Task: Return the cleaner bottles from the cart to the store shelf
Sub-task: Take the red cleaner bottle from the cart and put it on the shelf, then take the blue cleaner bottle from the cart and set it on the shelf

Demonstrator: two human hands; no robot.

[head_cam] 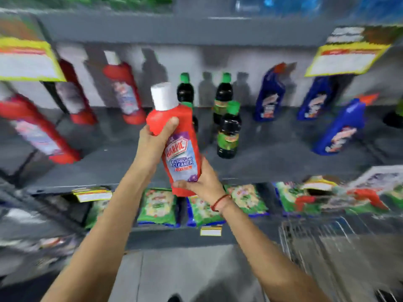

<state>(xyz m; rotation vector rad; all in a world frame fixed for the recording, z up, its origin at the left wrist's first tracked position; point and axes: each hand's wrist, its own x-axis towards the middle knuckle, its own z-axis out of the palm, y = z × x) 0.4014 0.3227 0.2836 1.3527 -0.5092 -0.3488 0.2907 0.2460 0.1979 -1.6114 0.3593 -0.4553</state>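
A red bathroom cleaner bottle (174,136) with a white cap and a blue-white label is held upright, slightly tilted, in front of the grey store shelf (122,162). My left hand (152,144) grips its upper body just below the neck. My right hand (202,179) cups its base from the right. On the shelf stand other red cleaner bottles (124,92) at the left. The wire cart (327,253) shows at the lower right, blurred.
Dark bottles with green caps (227,131) stand mid-shelf right behind the held bottle. Blue bottles (340,127) stand at the right. Yellow price tags (26,59) hang from the shelf above. Green packets (157,205) fill the lower shelf.
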